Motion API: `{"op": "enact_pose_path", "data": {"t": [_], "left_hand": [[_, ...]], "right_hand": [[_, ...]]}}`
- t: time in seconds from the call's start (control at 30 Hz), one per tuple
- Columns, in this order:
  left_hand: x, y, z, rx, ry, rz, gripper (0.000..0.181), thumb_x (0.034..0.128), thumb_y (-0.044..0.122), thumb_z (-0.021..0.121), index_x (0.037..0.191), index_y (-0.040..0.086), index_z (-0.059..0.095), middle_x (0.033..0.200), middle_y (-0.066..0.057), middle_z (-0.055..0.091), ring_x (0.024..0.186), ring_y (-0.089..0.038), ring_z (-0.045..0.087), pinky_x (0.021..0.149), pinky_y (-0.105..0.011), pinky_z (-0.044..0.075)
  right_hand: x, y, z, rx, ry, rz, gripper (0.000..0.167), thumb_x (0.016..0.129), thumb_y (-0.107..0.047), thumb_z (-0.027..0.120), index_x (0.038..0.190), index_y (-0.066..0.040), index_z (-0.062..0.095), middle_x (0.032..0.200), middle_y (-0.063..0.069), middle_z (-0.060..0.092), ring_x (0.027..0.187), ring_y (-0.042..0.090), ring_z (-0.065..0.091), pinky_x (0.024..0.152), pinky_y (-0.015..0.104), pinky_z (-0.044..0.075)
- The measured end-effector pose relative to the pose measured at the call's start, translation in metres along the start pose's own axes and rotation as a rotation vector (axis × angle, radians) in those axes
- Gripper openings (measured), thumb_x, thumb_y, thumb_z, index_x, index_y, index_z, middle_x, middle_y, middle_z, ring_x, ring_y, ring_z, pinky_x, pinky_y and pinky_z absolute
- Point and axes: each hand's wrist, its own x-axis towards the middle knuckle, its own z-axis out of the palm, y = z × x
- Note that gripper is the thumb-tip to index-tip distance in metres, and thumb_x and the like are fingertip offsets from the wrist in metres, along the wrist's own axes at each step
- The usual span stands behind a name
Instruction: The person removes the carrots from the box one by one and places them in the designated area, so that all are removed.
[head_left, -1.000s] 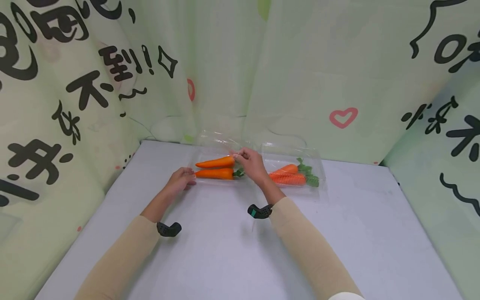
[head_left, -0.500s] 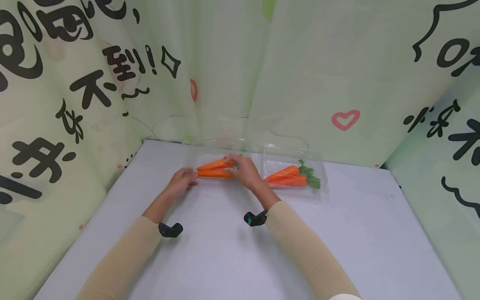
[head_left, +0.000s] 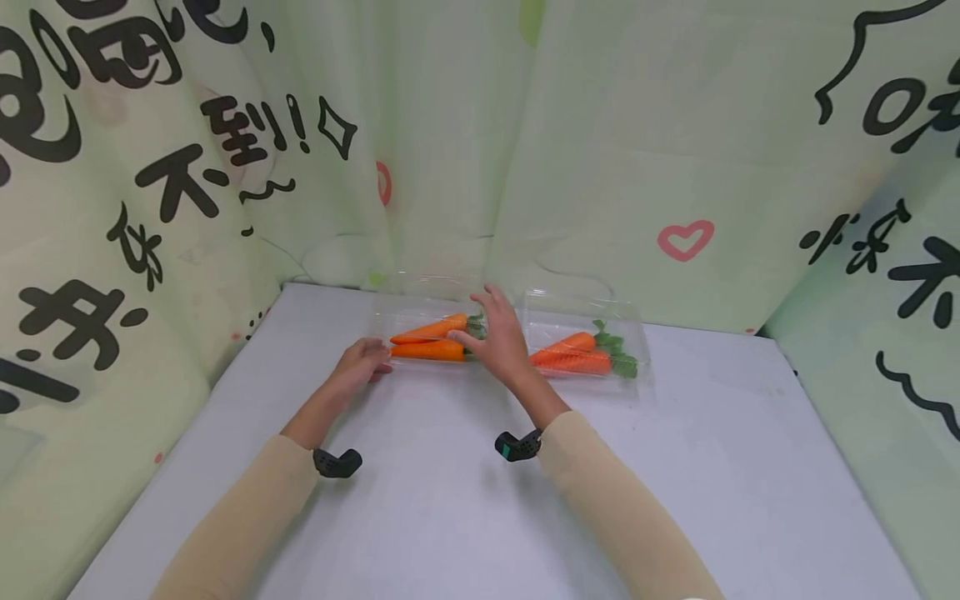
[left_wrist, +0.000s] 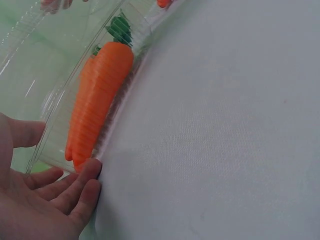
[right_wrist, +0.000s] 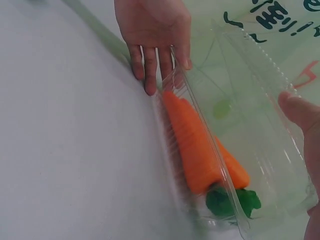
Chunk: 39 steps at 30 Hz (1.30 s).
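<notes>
Seen from the head view, with 12 o'clock away from the person, the first plastic box [left_wrist: 57,112] stands near the far edge of the table [head_left: 450,500], slightly to the 11 o'clock side. Inside it lie two carrots [head_left: 429,351], with tips to 9 o'clock and green tops to 3 o'clock. I judge that the filling of this box is done; its lid [right_wrist: 255,85] is still raised, so the closing is left. At its 3 o'clock side stands a second box [head_left: 551,315], also with a pair of carrots [head_left: 576,362] in it; I cannot tell surely how its lid is. The left hand [head_left: 362,361] is at the 9 o'clock end of the first box, the thumb apart from nearly straight fingers, which touch the end wall. The right hand [head_left: 501,335] is by the opposite end, with thumb and fingers widely spread, and I see nothing held in it. About room: the curtain [head_left: 600,167] is just behind at 12 o'clock, so the lid has little space there. Between the boxes the gap is narrow. The most generous room is on the table toward 6 o'clock.
</notes>
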Motion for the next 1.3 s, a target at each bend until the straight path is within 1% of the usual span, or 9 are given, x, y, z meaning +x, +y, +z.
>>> {"op": "enact_pose_path", "data": {"t": [0.27, 0.4, 0.57, 0.63, 0.77, 0.9, 0.97, 1.13, 1.3], "left_hand": [[0.0, 0.0, 0.001, 0.013, 0.008, -0.013, 0.055, 0.1022, 0.031, 0.043, 0.148, 0.004, 0.028, 0.145, -0.017, 0.046, 0.123, -0.03, 0.055, 0.109, -0.042, 0.042], [-0.001, 0.001, 0.001, 0.024, 0.008, -0.015, 0.056, 0.1022, 0.032, 0.043, 0.149, 0.004, 0.028, 0.145, -0.017, 0.046, 0.123, -0.029, 0.055, 0.109, -0.041, 0.042], [-0.001, 0.001, 0.001, 0.033, 0.006, -0.02, 0.056, 0.1022, 0.032, 0.043, 0.149, 0.004, 0.028, 0.145, -0.017, 0.046, 0.124, -0.029, 0.055, 0.11, -0.042, 0.041], [0.0, 0.001, 0.001, 0.038, 0.003, -0.023, 0.056, 0.1023, 0.032, 0.042, 0.149, 0.005, 0.028, 0.145, -0.016, 0.046, 0.124, -0.029, 0.055, 0.11, -0.042, 0.041], [0.001, 0.001, 0.001, 0.037, 0.004, -0.026, 0.056, 0.1022, 0.032, 0.042, 0.149, 0.005, 0.028, 0.145, -0.016, 0.046, 0.123, -0.029, 0.055, 0.11, -0.041, 0.042], [0.0, 0.001, 0.0, 0.034, 0.006, -0.014, 0.056, 0.1022, 0.032, 0.042, 0.148, 0.004, 0.028, 0.146, -0.016, 0.044, 0.123, -0.029, 0.055, 0.109, -0.041, 0.042], [-0.001, 0.002, 0.0, 0.033, 0.005, -0.006, 0.056, 0.1022, 0.032, 0.042, 0.148, 0.003, 0.028, 0.146, -0.017, 0.044, 0.124, -0.03, 0.055, 0.109, -0.042, 0.042], [-0.001, 0.002, 0.0, 0.036, 0.006, -0.013, 0.055, 0.1019, 0.033, 0.042, 0.147, 0.004, 0.03, 0.144, -0.017, 0.045, 0.124, -0.03, 0.055, 0.11, -0.042, 0.042], [0.0, 0.0, 0.001, 0.041, 0.006, -0.018, 0.056, 0.1018, 0.033, 0.042, 0.147, 0.004, 0.03, 0.144, -0.017, 0.046, 0.124, -0.03, 0.055, 0.11, -0.042, 0.041]], "right_hand": [[-0.003, 0.006, -0.002, 0.071, 0.024, 0.042, 0.088, 0.083, -0.05, 0.071, 0.15, -0.013, 0.029, 0.163, 0.008, 0.015, 0.148, 0.03, 0.023, 0.115, 0.053, 0.031], [-0.005, 0.006, -0.004, 0.123, 0.025, 0.082, 0.1, 0.082, -0.05, 0.071, 0.155, -0.015, 0.013, 0.164, 0.006, 0.01, 0.149, 0.027, 0.02, 0.118, 0.049, 0.027], [-0.009, 0.005, -0.008, 0.318, 0.026, 0.182, 0.113, 0.082, -0.046, 0.073, 0.156, -0.017, -0.007, 0.164, 0.006, 0.008, 0.15, 0.026, 0.019, 0.119, 0.046, 0.025], [-0.01, 0.004, -0.009, 0.41, 0.026, 0.221, 0.115, 0.083, -0.044, 0.074, 0.155, -0.016, -0.011, 0.164, 0.007, 0.007, 0.15, 0.027, 0.019, 0.12, 0.044, 0.025], [-0.01, 0.001, -0.011, 0.525, 0.028, 0.301, 0.116, 0.083, -0.044, 0.074, 0.155, -0.014, -0.012, 0.164, 0.009, 0.007, 0.149, 0.028, 0.023, 0.118, 0.041, 0.028], [-0.009, -0.002, -0.013, 0.553, -0.02, 0.365, 0.109, 0.083, -0.046, 0.072, 0.156, -0.011, -0.002, 0.163, 0.01, 0.012, 0.147, 0.027, 0.027, 0.117, 0.039, 0.031], [-0.007, -0.004, -0.013, 0.533, -0.062, 0.364, 0.1, 0.085, -0.042, 0.072, 0.155, -0.008, 0.01, 0.162, 0.01, 0.02, 0.147, 0.025, 0.03, 0.116, 0.038, 0.032], [-0.007, -0.005, -0.01, 0.421, -0.12, 0.295, 0.066, 0.086, -0.033, 0.072, 0.14, -0.005, 0.046, 0.146, 0.012, 0.048, 0.137, 0.028, 0.044, 0.111, 0.038, 0.041], [-0.007, 0.0, -0.007, 0.341, -0.179, 0.207, 0.051, 0.086, -0.025, 0.073, 0.13, -0.004, 0.057, 0.135, 0.015, 0.056, 0.128, 0.032, 0.051, 0.104, 0.04, 0.047]]}}
